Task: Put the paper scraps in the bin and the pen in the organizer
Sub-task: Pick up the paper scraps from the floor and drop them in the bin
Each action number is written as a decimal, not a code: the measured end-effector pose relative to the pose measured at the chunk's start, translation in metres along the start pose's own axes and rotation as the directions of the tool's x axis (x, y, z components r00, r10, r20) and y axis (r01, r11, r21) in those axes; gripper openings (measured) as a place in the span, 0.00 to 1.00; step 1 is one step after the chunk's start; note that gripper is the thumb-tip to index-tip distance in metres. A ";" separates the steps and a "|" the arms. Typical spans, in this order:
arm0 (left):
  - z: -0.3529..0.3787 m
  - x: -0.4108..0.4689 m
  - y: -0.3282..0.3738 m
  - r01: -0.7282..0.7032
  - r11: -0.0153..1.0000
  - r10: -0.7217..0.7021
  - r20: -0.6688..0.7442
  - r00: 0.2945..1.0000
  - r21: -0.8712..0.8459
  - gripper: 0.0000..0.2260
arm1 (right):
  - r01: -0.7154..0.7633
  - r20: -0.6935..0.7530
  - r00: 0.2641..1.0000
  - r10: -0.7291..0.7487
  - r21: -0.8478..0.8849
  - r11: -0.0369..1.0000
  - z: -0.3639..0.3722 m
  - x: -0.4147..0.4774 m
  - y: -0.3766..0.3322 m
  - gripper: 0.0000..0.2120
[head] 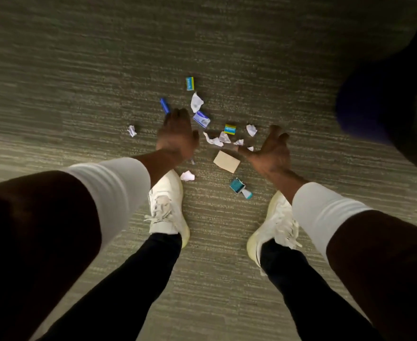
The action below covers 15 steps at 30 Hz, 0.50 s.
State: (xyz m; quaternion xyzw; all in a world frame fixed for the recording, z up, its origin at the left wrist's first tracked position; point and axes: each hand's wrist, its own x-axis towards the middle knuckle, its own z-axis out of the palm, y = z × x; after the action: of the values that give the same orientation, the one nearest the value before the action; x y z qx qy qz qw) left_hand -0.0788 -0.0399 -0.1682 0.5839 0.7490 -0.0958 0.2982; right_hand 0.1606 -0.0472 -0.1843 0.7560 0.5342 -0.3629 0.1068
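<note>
Several white paper scraps lie scattered on the carpet: one large scrap (196, 102) at the top, a crumpled one (132, 130) on the left, a cluster (217, 139) in the middle, one (187, 175) by my left shoe. A blue pen (165, 106) lies partly hidden under my left hand (176, 135), whose fingers are spread above it; whether it touches the pen I cannot tell. My right hand (270, 151) hovers open, palm turned inward, just right of the middle scraps. Neither hand holds anything.
Small blue and yellow boxes (189, 83), (230, 128), a blue packet (201, 119), a teal box (238, 187) and a tan card (226, 161) lie among the scraps. A dark round bin (389, 102) stands at the right edge. My white shoes (165, 207) stand close below.
</note>
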 end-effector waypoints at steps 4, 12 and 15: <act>0.022 0.044 -0.028 -0.173 0.985 0.175 -0.108 0.979 0.027 0.31 | 0.043 0.000 0.999 -0.043 0.097 0.994 0.048 0.036 -0.014 0.63; 0.054 0.075 -0.020 -0.389 0.913 0.397 -0.054 0.916 0.121 0.36 | 0.228 -0.148 0.959 -0.240 -0.095 0.969 0.072 0.057 -0.017 0.58; 0.061 0.078 -0.018 -0.408 0.898 0.422 -0.056 0.905 0.166 0.29 | 0.355 -0.122 0.919 -0.375 -0.163 0.921 0.078 0.055 -0.022 0.53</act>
State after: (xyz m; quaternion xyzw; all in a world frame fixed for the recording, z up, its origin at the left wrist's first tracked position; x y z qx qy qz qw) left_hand -0.0863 -0.0119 -0.2645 0.7548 0.6104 -0.0595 0.2326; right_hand 0.1161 -0.0412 -0.2714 0.6590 0.6962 -0.2807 0.0483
